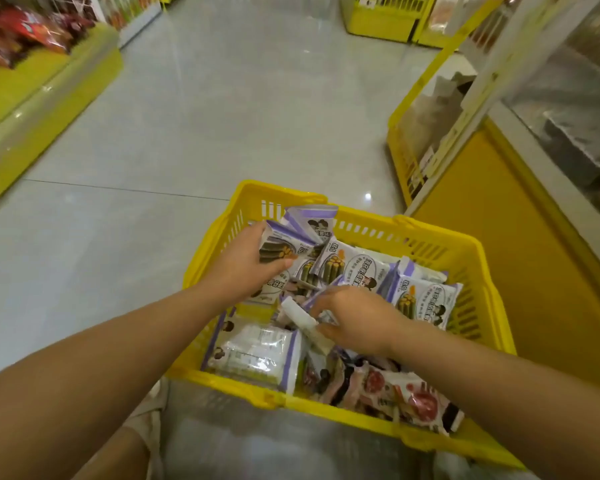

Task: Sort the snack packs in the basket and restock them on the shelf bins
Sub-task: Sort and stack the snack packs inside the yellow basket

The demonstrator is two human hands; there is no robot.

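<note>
A yellow plastic basket (478, 258) stands on the floor in front of me, full of snack packs. Most are white-and-purple packs (426, 299) with green rolls printed on them; red-and-pink packs (413, 396) lie at the near right corner. My left hand (243, 268) grips a small stack of purple packs (291, 237) raised above the basket's far left side. Over the basket's middle, my right hand (357, 320) pinches another purple-and-white pack (300, 315) by its edge. A pack lying back side up (257, 355) fills the near left corner.
Grey tiled floor (222, 116) stretches ahead. A low yellow display with red snack bags (25, 29) runs along the left. On the right stands a yellow shelf unit (534, 237) with clear bins above, and a second yellow basket (416, 133) beside it. More yellow shelving (378, 15) stands far ahead.
</note>
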